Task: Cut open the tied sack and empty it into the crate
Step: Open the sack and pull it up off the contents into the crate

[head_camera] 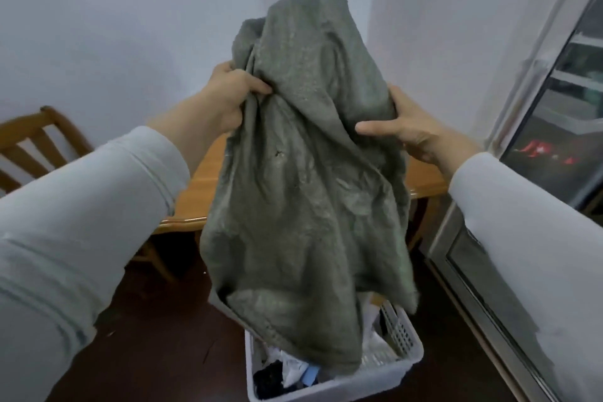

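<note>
A grey-green woven sack [306, 179] hangs upside down in front of me, limp and creased, its lower mouth reaching into a white slotted plastic crate [406, 338] on the floor. My left hand [228, 95] grips a bunch of the sack's fabric at its upper left. On the upper right side, my right hand [404, 127] holds the sack with thumb in front and fingers behind. Inside the crate lie white, blue and dark items [287, 372], partly hidden by the sack. No cutting tool is visible.
A wooden table [199, 186] stands behind the sack, with a wooden chair [36, 140] at the left. A metal-framed glass door [554, 127] runs along the right. The floor [156, 343] is dark; white walls stand behind.
</note>
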`<state>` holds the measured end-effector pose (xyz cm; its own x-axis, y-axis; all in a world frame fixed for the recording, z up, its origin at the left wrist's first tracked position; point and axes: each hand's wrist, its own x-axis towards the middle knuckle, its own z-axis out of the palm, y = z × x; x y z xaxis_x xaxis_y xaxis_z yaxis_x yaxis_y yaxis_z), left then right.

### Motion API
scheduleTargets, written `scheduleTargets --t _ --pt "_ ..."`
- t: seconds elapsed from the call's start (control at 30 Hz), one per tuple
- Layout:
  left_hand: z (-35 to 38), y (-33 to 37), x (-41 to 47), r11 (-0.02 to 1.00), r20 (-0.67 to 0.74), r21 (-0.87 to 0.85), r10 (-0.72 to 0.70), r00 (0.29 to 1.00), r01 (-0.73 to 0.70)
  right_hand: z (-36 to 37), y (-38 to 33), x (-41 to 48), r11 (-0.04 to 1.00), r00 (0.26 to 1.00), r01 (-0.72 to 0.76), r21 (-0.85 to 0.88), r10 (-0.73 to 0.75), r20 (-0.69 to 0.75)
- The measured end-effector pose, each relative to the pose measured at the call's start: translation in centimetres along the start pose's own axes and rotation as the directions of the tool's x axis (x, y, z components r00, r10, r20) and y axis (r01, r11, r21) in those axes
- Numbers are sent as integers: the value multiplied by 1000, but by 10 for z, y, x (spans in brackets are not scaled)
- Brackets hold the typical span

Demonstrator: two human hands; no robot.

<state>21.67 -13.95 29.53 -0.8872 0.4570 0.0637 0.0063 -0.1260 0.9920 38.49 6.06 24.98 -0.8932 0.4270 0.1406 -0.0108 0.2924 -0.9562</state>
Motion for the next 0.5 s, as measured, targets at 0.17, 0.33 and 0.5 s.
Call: scheduleTargets --t 0.17,0.33,0.5 --pt "2 3 -23 995 171 -52 -76 982 86 60 -26 19 977 971 141 -161 -105 214" --pt "-9 5 -37 998 80 -61 10 997 -5 106 -26 29 951 969 174 -257 -212 -130" --pt "-45 -6 -58 505 411 718 248 877 -479 111 -34 39 989 956 93 -111 -120 -267"
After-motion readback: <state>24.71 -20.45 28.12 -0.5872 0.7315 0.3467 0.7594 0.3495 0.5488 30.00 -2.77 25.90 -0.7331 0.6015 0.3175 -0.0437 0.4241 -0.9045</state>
